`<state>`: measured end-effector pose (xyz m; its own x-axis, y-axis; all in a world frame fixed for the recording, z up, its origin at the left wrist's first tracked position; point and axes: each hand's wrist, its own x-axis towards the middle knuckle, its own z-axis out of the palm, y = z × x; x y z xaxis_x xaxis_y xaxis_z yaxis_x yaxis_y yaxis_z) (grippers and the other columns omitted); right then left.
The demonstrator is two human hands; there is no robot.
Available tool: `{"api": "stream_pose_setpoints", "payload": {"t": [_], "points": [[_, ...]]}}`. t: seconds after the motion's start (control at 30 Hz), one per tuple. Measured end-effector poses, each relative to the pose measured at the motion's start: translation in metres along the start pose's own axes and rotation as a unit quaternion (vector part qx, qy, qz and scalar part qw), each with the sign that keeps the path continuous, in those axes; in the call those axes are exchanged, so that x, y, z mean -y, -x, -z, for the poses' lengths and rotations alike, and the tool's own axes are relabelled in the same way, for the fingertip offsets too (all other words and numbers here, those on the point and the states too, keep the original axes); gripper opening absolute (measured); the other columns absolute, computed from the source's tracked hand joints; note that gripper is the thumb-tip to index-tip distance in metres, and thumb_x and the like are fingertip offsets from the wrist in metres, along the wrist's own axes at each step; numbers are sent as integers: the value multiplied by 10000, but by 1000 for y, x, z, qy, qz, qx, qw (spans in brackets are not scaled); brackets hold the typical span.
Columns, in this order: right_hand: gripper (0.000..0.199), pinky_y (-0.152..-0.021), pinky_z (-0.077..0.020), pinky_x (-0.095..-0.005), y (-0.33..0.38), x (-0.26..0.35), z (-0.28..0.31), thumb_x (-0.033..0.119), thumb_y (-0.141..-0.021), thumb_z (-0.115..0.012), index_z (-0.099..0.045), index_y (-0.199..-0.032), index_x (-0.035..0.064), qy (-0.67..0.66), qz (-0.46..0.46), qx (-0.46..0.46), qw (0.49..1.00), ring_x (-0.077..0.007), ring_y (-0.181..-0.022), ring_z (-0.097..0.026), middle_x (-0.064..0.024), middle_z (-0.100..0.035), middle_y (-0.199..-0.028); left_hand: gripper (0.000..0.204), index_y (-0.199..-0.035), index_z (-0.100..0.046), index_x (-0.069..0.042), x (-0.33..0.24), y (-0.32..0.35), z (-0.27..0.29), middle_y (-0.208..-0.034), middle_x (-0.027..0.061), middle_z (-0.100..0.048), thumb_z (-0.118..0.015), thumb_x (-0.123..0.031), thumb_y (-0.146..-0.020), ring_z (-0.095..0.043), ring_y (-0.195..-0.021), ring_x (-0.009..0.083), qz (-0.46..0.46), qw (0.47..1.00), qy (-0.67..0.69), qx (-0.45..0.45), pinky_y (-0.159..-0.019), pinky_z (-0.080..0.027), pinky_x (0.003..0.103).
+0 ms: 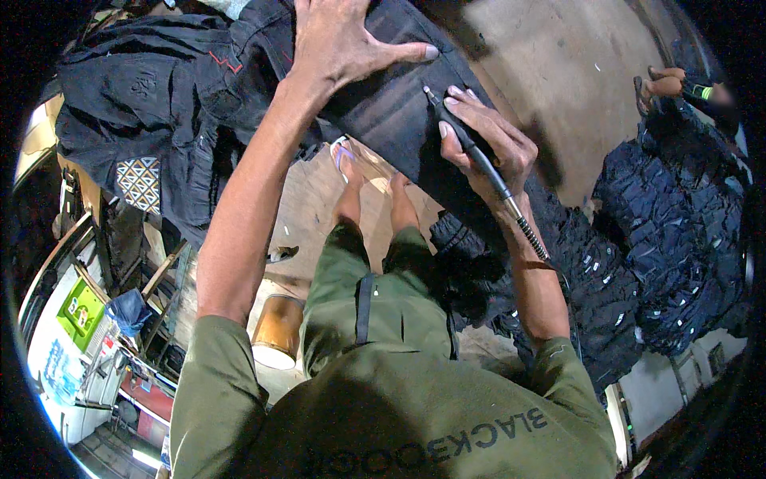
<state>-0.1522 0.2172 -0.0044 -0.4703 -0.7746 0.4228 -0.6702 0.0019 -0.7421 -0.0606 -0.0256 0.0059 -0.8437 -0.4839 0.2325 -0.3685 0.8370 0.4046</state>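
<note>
A dark denim garment leg, apparently jeans [381, 108], is stretched out in front of me at the top of the view. My left hand [339, 49] presses on it from above, thumb spread out to the right; its other fingertips are cut off by the upper edge. In my right hand [501, 152] is a black pen-shaped rotary tool [483, 164], with a spring-sleeved cable running back along my forearm. Its metal tip points up and left, at or just above the cloth; contact is hard to tell.
More dark jeans [132, 84] are heaped at left, one with a patterned pocket lining [139, 184]. Large piles of dark garments [670, 231] lie at right. A brown cylindrical container [279, 323] stands beside my legs. Another person's hand [666, 84] shows at far right.
</note>
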Motion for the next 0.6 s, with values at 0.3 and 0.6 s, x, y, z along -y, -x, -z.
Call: {"api": "stream_pose_setpoints", "payload": {"t": [0.3, 0.6], "points": [[274, -1112, -564, -521, 2, -1, 0, 45, -832, -860, -807, -1099, 16, 41, -26, -19, 999, -317, -1164, -768, -157, -809, -1126, 966, -1182, -772, -54, -13, -20, -5, -1425, 133, -642, -811, -852, -640, -407, -1522, 363, -3, 993, 5, 119, -1278, -177, 684], [293, -1119, -561, -521, 2, 3, 5, 59, -831, -855, -814, -1120, 37, 35, -10, 21, 999, -297, -1181, -761, -133, -812, -1138, 987, -1143, -766, -31, -17, -24, -5, -1344, 120, -672, -796, -876, -633, -445, -1487, 334, 8, 993, -17, 118, -1282, -182, 654]]}}
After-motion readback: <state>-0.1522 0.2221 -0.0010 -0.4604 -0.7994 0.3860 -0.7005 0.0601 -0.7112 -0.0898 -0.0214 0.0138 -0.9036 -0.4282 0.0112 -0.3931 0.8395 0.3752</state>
